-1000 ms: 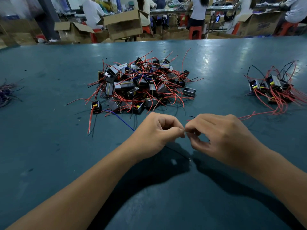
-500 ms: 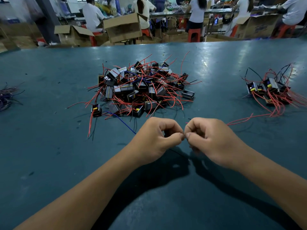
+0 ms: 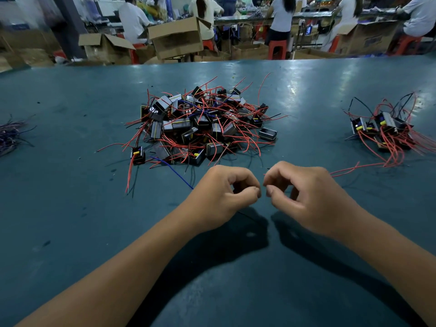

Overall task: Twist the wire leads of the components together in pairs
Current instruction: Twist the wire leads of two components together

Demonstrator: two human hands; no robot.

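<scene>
Wire leads: a thin dark wire shows just below the left hand, low centre of the frame; whether it runs up into the fingers cannot be resolved. Left hand's grip: thumb and forefinger curled together in a pinch, apparently on a fine lead, though the lead itself is too thin to confirm. Right hand, just right of it: fingers curled, thumb and forefinger tips close; whether anything sits between them cannot be told. The two pinch points are near each other, a small gap between.

Both hands are over the teal surface.

Above the hands, centre frame: a large pile of components, dark blocks with red leads, a few blue. One single component lies at the pile's lower left edge. A blue wire runs from the pile toward the left hand.

Right edge: a smaller cluster of components; its red leads trail toward the right hand.

Left edge: a bundle of dark wires.

Top of frame: cardboard boxes and seated people.
</scene>
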